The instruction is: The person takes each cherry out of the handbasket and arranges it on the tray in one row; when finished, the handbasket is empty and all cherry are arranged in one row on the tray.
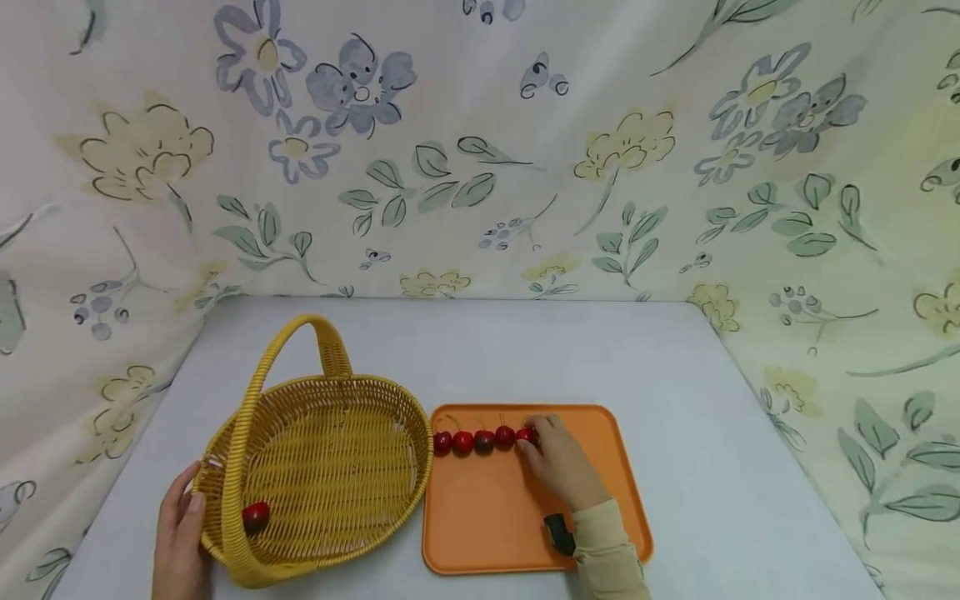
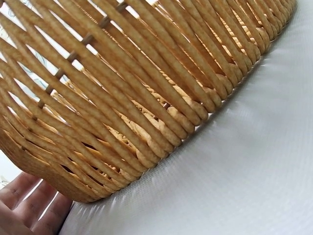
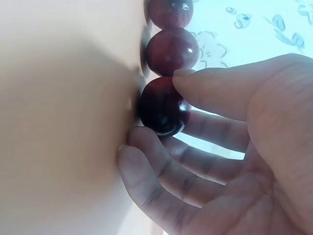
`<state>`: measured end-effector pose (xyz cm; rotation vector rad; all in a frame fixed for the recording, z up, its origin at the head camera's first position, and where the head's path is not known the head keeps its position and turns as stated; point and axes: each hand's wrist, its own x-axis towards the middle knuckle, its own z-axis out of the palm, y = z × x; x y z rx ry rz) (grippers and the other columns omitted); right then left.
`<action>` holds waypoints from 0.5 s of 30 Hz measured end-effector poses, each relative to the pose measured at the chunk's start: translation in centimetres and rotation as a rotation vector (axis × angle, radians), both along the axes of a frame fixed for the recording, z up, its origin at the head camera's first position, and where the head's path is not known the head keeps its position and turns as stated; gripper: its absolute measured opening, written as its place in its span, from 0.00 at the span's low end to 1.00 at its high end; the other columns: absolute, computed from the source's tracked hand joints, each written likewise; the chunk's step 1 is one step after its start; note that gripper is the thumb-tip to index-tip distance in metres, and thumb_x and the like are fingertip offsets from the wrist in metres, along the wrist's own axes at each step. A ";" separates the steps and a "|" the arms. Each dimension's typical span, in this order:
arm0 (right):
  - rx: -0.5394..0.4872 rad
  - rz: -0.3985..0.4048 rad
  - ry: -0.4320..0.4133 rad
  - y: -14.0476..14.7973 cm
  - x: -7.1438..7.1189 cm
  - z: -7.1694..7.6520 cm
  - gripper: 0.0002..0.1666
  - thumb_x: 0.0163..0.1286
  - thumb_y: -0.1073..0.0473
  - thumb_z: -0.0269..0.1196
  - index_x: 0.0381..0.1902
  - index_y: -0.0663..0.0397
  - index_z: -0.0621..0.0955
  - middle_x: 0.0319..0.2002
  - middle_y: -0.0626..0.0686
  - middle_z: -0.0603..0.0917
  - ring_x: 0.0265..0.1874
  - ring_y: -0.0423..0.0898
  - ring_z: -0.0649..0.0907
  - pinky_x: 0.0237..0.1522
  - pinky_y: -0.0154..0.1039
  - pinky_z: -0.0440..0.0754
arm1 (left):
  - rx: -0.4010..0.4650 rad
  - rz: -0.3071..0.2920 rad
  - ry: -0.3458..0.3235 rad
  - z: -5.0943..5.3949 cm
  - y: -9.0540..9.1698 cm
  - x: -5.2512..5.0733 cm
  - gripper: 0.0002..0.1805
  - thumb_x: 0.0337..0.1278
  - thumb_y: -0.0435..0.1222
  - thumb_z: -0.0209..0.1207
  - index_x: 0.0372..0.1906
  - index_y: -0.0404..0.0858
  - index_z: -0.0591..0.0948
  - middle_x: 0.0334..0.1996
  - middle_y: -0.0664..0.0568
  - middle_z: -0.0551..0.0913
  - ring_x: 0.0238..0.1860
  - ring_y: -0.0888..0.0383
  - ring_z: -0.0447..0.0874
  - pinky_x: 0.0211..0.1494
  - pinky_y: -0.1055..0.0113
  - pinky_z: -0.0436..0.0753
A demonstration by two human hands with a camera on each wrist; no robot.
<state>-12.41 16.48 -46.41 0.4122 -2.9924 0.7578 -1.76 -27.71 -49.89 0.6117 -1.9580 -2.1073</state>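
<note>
On the orange tray (image 1: 480,525), several dark red cherries (image 1: 483,441) with stems form a row near the far edge. At the row's right end my right hand (image 1: 558,462) pinches a cherry (image 3: 165,107) between thumb and fingers, low against the tray, beside the neighbouring cherry (image 3: 172,51). My left hand (image 1: 180,533) rests against the left side of the yellow wicker basket (image 1: 337,475), its fingers fairly straight along the outer wall in the left wrist view. One dark red fruit (image 1: 256,517) lies inside the basket, near the handle's base.
A dark green object (image 1: 559,533) lies on the tray near its front edge, partly hidden by the right sleeve (image 1: 607,546). The basket's tall handle (image 1: 251,400) arches over its left part. Its rim meets the tray's left edge. Behind the white table (image 1: 525,350) hangs a floral cloth (image 1: 450,167).
</note>
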 end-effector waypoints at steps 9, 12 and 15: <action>-0.013 -0.005 -0.032 0.3 -0.2 0.0 0.14 0.68 0.60 0.62 0.48 0.61 0.76 0.39 0.55 0.75 0.29 0.42 0.73 0.33 0.37 0.77 | 0.030 0.001 0.018 -0.2 0.3 -0.2 0.27 0.74 0.44 0.42 0.74 0.55 0.54 0.54 0.66 0.64 0.46 0.76 0.71 0.38 0.82 0.75; -0.004 -0.007 -0.022 0.3 -0.4 0.6 0.17 0.68 0.58 0.62 0.50 0.62 0.76 0.42 0.57 0.74 0.26 0.41 0.73 0.31 0.36 0.76 | 0.026 -0.005 0.031 -0.2 0.3 -0.2 0.27 0.74 0.43 0.42 0.74 0.55 0.54 0.53 0.65 0.65 0.46 0.75 0.72 0.38 0.82 0.75; 0.011 0.021 0.016 -0.2 -0.5 2.5 0.20 0.69 0.57 0.61 0.54 0.64 0.74 0.47 0.60 0.73 0.24 0.40 0.73 0.30 0.35 0.76 | 0.008 0.002 0.009 -0.1 0.2 -0.1 0.27 0.74 0.44 0.42 0.74 0.56 0.54 0.53 0.66 0.65 0.45 0.76 0.71 0.38 0.82 0.75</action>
